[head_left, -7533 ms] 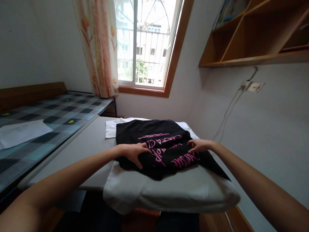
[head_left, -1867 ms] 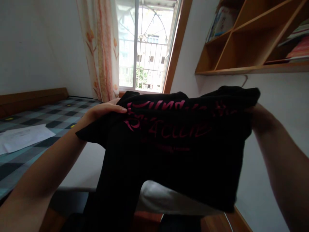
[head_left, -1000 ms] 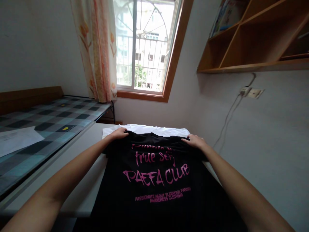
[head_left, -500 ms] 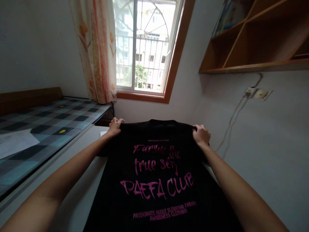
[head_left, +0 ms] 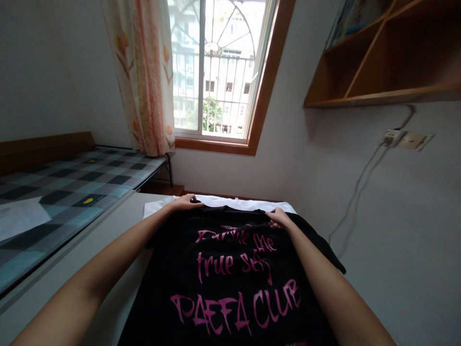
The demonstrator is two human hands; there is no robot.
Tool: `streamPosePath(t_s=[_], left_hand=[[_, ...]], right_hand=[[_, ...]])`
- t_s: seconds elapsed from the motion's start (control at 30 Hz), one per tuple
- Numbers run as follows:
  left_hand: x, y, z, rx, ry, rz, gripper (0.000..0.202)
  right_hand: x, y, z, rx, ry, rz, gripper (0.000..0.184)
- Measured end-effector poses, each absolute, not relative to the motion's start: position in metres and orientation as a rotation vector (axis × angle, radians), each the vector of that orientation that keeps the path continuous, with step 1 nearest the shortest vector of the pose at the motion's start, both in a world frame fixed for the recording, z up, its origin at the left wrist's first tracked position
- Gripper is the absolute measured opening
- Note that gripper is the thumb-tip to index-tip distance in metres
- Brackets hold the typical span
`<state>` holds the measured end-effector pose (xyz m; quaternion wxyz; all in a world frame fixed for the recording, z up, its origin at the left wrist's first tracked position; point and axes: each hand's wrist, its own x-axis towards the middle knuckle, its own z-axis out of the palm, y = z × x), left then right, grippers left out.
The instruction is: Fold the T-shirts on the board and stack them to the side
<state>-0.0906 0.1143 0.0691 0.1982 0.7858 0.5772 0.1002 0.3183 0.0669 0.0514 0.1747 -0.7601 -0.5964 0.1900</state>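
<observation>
A black T-shirt (head_left: pixel 223 283) with pink lettering is spread out in front of me, its collar end away from me. My left hand (head_left: pixel 187 203) pinches the shirt near the left side of the collar. On the other side, my right hand (head_left: pixel 279 217) grips the cloth close to the right end of the collar. The right sleeve fans out past my right forearm. Behind the collar lies a white cloth (head_left: pixel 230 201), partly covered by the black shirt. The shirt's lower end runs out of view at the bottom.
The shirt lies over a pale table (head_left: pixel 118 240). Left of it is a bed (head_left: pixel 108 168) with a checked cover and a paper sheet (head_left: pixel 21 218). A wooden shelf (head_left: pixel 382 98) hangs upper right, above a wall socket (head_left: pixel 406 139) with a dangling cord.
The shirt's shoulder end has come down, uncovering the white cloth behind it. My hands have moved closer together, toward the collar, and the right sleeve now spreads outward.
</observation>
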Motion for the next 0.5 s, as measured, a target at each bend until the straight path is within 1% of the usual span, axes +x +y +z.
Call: streamPosePath(t_s=[0.1, 0.17, 0.23, 0.3, 0.4, 0.5], left_hand=[[-0.092, 0.119, 0.066, 2.264, 1.559, 0.453, 0.034], [-0.094, 0.123, 0.07, 2.287, 1.627, 0.615, 0.028], [-0.096, 0.129, 0.079, 2.244, 1.704, 0.845, 0.025], [-0.096, 0.137, 0.092, 2.175, 1.74, 1.071, 0.024], [-0.093, 0.15, 0.102, 2.123, 1.795, 1.223, 0.024], [-0.09, 0.162, 0.093, 2.118, 1.884, 1.078, 0.027]], right_hand=[[0.322, 0.071, 0.044, -1.974, -1.365, 0.646, 0.037], [0.323, 0.074, 0.049, -1.693, -1.064, 0.639, 0.037], [0.322, 0.081, 0.063, -1.377, -0.818, 0.562, 0.042], [0.319, 0.094, 0.083, -1.191, -0.734, 0.428, 0.043], [0.311, 0.122, 0.107, -1.158, -0.768, 0.268, 0.033], [0.303, 0.145, 0.102, -1.37, -0.849, 0.197, 0.026]])
